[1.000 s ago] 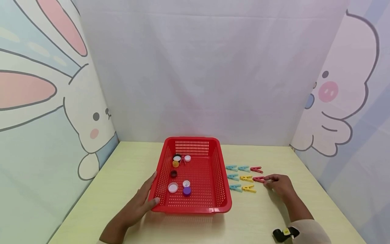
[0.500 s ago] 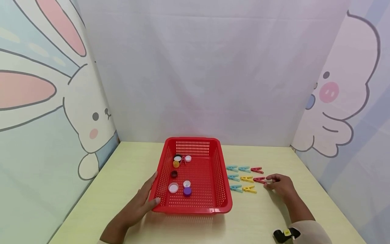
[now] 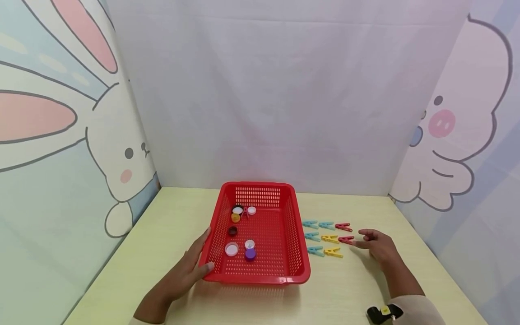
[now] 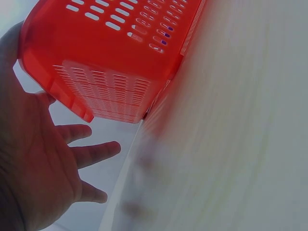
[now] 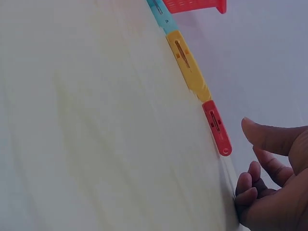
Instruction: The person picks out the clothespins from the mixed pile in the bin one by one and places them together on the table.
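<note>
My left hand (image 3: 188, 273) holds the near left corner of a red plastic basket (image 3: 300, 273), thumb over the rim. In the left wrist view, the other fingers (image 4: 96, 155) spread out beside the basket wall. My right hand (image 3: 379, 247) is by the right end of the middle row of clothespins, nearest a red clothespin (image 3: 346, 240). The right wrist view shows a gap between the thumb (image 5: 267, 137) and that red clothespin, and nothing in the hand. To its left lie a yellow clothespin (image 3: 330, 239) and a blue clothespin (image 3: 312, 236).
Behind lie two blue clothespins and another red clothespin (image 3: 343, 227); in front, a blue clothespin (image 3: 315, 251) and a yellow clothespin (image 3: 333, 252). The basket holds several caps, including a purple cap (image 3: 250, 254), and a pinkish clothespin (image 3: 245, 212). Cloth walls surround the table (image 3: 337, 298).
My right hand has let go of the red clothespin in the middle row and drawn slightly right, thumb and finger parting. My left hand stays on the basket.
</note>
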A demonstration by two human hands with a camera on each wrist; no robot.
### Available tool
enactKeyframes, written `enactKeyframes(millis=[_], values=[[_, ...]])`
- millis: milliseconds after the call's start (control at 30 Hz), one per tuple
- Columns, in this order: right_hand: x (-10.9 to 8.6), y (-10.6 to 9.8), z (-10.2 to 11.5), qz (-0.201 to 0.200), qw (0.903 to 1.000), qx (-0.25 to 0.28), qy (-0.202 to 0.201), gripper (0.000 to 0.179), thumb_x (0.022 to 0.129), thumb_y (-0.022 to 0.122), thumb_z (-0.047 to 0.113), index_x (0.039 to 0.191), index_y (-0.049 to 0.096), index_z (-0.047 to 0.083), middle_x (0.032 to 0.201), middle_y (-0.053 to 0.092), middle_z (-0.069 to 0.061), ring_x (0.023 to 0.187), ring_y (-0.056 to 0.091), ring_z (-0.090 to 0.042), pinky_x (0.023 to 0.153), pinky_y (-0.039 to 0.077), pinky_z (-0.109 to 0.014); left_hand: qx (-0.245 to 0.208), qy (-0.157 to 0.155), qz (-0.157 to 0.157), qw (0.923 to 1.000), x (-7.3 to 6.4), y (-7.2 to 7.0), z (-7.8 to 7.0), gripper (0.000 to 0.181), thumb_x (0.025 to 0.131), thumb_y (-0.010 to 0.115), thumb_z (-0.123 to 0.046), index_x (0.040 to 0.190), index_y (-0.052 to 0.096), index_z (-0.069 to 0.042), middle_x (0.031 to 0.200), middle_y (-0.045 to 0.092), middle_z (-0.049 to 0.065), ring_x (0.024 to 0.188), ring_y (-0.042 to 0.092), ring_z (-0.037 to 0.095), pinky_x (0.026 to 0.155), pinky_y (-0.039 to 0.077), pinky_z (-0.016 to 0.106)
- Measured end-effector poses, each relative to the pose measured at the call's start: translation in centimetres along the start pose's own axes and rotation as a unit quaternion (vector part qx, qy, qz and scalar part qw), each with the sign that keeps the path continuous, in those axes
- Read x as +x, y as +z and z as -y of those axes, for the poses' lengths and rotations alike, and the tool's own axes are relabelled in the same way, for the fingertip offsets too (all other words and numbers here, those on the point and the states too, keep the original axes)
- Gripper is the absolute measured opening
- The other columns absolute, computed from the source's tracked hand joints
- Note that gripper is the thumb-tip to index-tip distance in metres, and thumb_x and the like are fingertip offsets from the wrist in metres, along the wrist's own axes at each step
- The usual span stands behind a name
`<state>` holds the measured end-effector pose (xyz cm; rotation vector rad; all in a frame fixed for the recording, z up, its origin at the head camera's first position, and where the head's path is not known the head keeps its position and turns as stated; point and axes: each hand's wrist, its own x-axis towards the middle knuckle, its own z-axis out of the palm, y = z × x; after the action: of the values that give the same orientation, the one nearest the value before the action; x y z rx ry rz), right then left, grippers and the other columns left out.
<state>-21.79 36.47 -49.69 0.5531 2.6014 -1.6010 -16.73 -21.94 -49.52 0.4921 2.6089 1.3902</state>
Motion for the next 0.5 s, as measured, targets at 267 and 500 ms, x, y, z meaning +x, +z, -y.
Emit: enactKeyframes(millis=[267,500], values=[[-0.3,-0.4,1.3,-0.007,1.0000,-0.001,-0.003,0.066,0.100,0.081,0.023,0.154,0.053,-0.002,0.147,0.050,-0.027,0.124,0.046,-0.035,0.092,0.044,-0.036,-0.001,-0.004,0.001,1.0000,0.0,0.0,0.1,0.099,0.099,0.067,-0.050,0.177,0.007,-0.032,0.177,0.029,0.011,0.155,0.039,0.040,0.110,0.056,0.069],[-1.3,-0.5,3.1,0.005,0.9995,0.018,-0.024,0.071,0.100,0.082,0.027,0.157,0.049,-0.002,0.155,0.045,-0.027,0.131,0.047,-0.033,0.115,0.048,-0.050,-0.006,-0.002,0.003,1.0000,0.0,-0.1,0.0,0.099,0.099,0.067,-0.051,0.177,0.007,-0.032,0.177,0.029,0.012,0.156,0.037,0.042,0.112,0.052,0.074]])
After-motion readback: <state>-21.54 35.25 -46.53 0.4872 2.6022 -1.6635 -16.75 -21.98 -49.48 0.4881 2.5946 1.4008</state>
